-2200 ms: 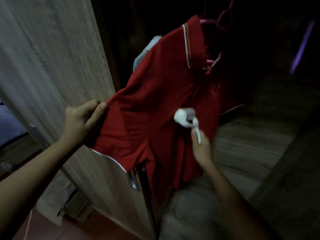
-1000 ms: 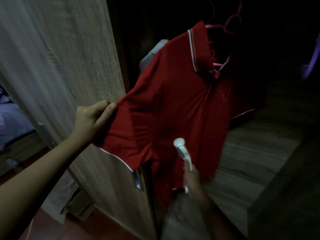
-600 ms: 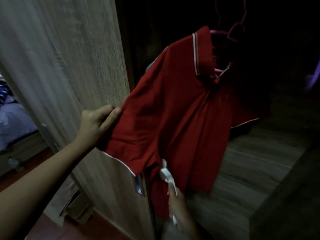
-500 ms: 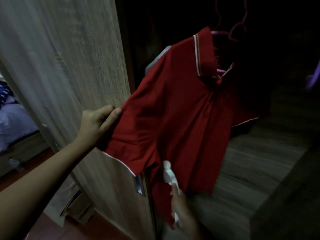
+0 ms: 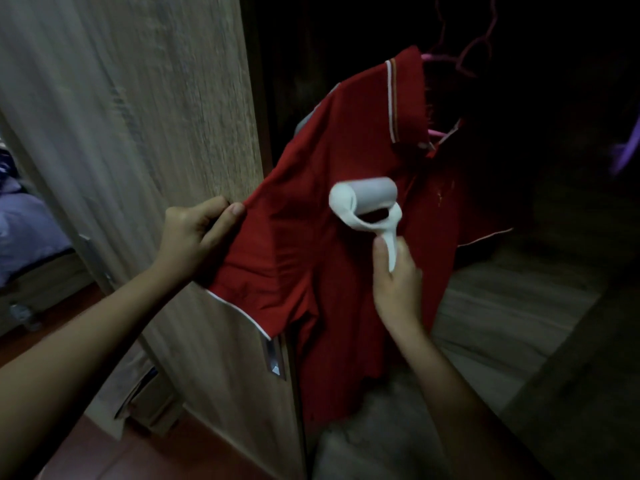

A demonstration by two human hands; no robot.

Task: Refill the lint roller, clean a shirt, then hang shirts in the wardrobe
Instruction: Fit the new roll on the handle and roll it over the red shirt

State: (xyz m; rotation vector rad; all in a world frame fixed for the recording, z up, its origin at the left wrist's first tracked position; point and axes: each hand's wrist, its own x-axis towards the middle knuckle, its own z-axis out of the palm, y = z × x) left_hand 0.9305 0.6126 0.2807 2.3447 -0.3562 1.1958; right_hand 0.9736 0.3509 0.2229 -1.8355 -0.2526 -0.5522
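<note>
A red polo shirt [image 5: 332, 258] with white-trimmed collar and sleeves hangs on a pink hanger [image 5: 464, 60] inside the dark wardrobe. My left hand [image 5: 194, 237] pinches the shirt's left sleeve and pulls it out sideways, stretching the cloth flat. My right hand [image 5: 394, 285] grips the handle of a white lint roller [image 5: 363, 202]. The roller's head lies against the chest of the shirt, just left of the placket. A grey garment [image 5: 313, 114] shows behind the shirt's shoulder.
The open wooden wardrobe door [image 5: 138, 133] stands at the left, right behind my left hand. A wooden shelf floor [image 5: 502, 306] lies under the shirt. A bed with purple bedding [image 5: 24, 230] is at far left. A purple hanger [image 5: 627, 154] shows at the right edge.
My right hand has carried the lint roller up from the shirt's lower hem area to the chest. My left hand keeps the sleeve pulled out the same way.
</note>
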